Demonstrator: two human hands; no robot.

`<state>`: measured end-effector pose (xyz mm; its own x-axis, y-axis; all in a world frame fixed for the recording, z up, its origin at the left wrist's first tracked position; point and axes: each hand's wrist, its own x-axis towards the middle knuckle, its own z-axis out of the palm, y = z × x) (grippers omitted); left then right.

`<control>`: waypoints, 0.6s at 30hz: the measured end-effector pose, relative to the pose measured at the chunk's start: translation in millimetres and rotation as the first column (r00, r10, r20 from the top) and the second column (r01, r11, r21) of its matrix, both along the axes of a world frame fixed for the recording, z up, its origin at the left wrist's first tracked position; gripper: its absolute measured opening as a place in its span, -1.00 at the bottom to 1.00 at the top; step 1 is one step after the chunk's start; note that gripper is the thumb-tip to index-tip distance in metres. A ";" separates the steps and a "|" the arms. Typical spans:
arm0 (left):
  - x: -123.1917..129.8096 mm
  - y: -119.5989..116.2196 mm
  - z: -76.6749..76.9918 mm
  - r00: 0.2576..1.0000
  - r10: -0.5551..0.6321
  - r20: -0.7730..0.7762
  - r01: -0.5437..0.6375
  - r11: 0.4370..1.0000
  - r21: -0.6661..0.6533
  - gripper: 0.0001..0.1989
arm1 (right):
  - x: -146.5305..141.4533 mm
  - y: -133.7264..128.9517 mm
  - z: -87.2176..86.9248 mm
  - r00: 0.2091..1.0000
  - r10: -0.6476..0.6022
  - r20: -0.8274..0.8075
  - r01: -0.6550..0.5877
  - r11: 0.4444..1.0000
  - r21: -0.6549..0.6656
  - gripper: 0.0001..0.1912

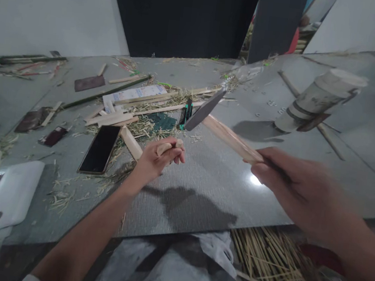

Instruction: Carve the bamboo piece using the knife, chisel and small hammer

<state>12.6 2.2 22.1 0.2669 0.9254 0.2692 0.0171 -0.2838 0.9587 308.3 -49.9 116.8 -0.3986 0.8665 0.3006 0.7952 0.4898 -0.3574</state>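
My right hand is closed around the pale wooden handle of a hatchet-like tool. Its flat dark blade slants above the table, left of the handle. My left hand has its fingers curled around a small pale piece of wood, whose ends stick out between the fingers. Just behind the left wrist lies a thicker pale wooden stick. Near the blade is a black and green cutter. The right hand is somewhat blurred.
A black phone and a white power bank with a cable lie on the left. Bamboo strips and shavings spread over the grey table. A banded pale cylinder stands tilted at right. Thin sticks are below the table edge.
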 end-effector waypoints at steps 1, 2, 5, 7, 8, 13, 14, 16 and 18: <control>-0.1 0.0 -0.6 1.000 -0.007 0.010 0.007 1.000 -0.002 -0.72 | -0.1 0.4 -0.9 1.000 0.001 0.000 -0.001 1.000 -0.004 -0.74; -0.2 0.1 -1.3 1.000 -0.015 0.018 0.015 1.000 -0.006 -0.73 | -0.2 0.7 -1.8 1.000 0.000 0.002 0.000 1.000 -0.006 -0.74; -0.3 1.0 -3.9 0.998 -0.036 0.051 0.038 0.999 -0.027 -0.74 | -0.6 0.5 -3.8 1.000 -0.002 0.011 0.002 1.000 -0.023 -0.76; -0.2 1.5 -4.8 0.997 -0.046 0.060 0.048 0.998 -0.032 -0.73 | -1.0 -0.4 -4.8 1.000 -0.015 0.003 0.015 1.000 -0.020 -0.81; -0.1 1.7 -4.8 0.998 -0.047 0.051 0.048 0.998 -0.030 -0.72 | -1.2 -1.0 -5.4 1.000 -0.025 -0.007 0.025 1.000 -0.016 -0.84; 0.2 1.7 -2.6 0.997 -0.058 0.047 0.061 0.997 -0.047 -0.72 | -2.8 -3.6 -11.6 1.000 -0.008 0.001 0.008 0.997 -0.073 -0.84; 0.1 1.6 -2.2 0.997 -0.062 0.047 0.064 0.997 -0.049 -0.71 | -3.3 -4.0 -12.9 1.000 -0.001 -0.002 0.001 0.997 -0.076 -0.84; -0.2 1.5 -1.7 0.998 -0.062 0.017 0.062 0.997 -0.048 -0.70 | -4.3 -4.5 -14.7 0.999 -0.014 -0.032 0.012 0.999 -0.051 -0.83; -0.8 1.6 -1.9 0.998 -0.063 -0.014 0.062 0.997 -0.049 -0.69 | -5.7 -4.9 -15.2 0.999 -0.028 -0.041 0.027 0.999 -0.026 -0.82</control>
